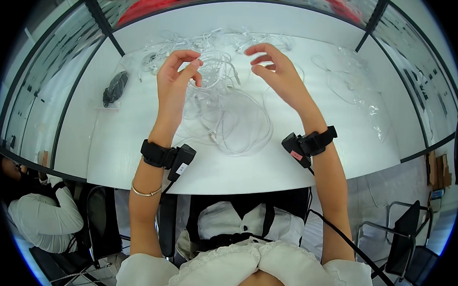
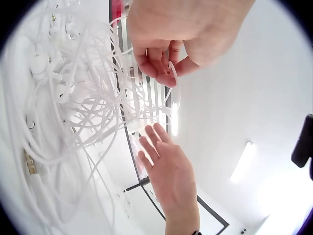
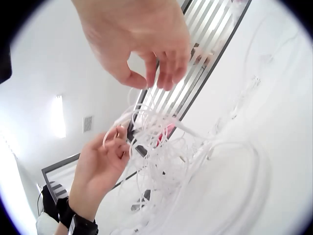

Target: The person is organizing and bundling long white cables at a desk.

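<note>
My left hand (image 1: 174,85) is raised over the table and pinches a white earphone cable (image 2: 173,73) between thumb and fingertips. Loops of that cable hang from the fingers into a loose tangle of white cords (image 1: 221,62). Opposite it, my right hand (image 1: 282,82) hovers with fingers loosely bent and parted from the thumb, nothing gripped in it. Close below, in the left wrist view, lie white earbuds (image 2: 62,92) and a gold-tipped plug (image 2: 30,164). Wide coils of cable (image 1: 264,136) spread toward me on the tabletop.
The white table (image 1: 339,152) is walled by low partitions (image 1: 294,21) with glass above. A dark bundle in a plastic bag (image 1: 116,87) lies at the left. More cords and clear bags (image 1: 342,81) lie at the back and right. Another person (image 1: 45,217) sits at the lower left.
</note>
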Motion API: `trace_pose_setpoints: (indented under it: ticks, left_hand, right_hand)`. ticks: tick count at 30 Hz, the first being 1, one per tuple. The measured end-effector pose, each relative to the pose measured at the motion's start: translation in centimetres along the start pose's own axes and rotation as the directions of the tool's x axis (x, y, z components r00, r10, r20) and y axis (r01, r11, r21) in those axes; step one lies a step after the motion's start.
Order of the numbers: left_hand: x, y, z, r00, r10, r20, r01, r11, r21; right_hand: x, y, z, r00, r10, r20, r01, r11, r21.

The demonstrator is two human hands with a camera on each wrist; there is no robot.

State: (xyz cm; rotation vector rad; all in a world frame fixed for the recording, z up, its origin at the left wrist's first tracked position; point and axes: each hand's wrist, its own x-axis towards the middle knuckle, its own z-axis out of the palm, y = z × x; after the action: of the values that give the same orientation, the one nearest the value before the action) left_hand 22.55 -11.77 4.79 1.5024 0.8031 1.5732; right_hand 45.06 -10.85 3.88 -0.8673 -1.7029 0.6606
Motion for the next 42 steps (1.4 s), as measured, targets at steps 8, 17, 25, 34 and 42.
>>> trace_pose_setpoints:
  ticks: [8,17,25,34,42]
  left_hand:
    - [-0.3,0.0,0.3,0.998,-0.019,0.057,0.021,1.000,-0.023]
    - [-0.4,0.7,0.3,0.971,-0.088,0.224,0.131,0.973,-0.188]
    - [0.0,-1.6,-0.1,0.977,0.191,0.095,-0.213,0.872,0.442]
    - [-0.6,-4.4,-0.8,0.967,-0.004,0.253,-0.157,0.775,0.612]
    - [-0.4,-3.3,-0.6,0.983,0.087,0.159,-0.165,0.794,0.586]
  right_hand:
    - [-0.5,-1.4,1.0,0.992,-0.092,0.091,0.101,0.989,-0.106]
    - [-0.8,-2.4,1.4,0.990,-0.060,0.129,0.099,0.943,-0.316]
    - [0.4,-2.1,-1.2,0.971,-0.009,-0.240,0.076,0.960,0.271]
    - [0.2,-2.1,-5.5,0.850,-0.023,-0.526,0.176,0.954,0.242]
    - [0.1,-1.4,-7.4,0.824,0.092,-0.559,0.095,0.950,0.297]
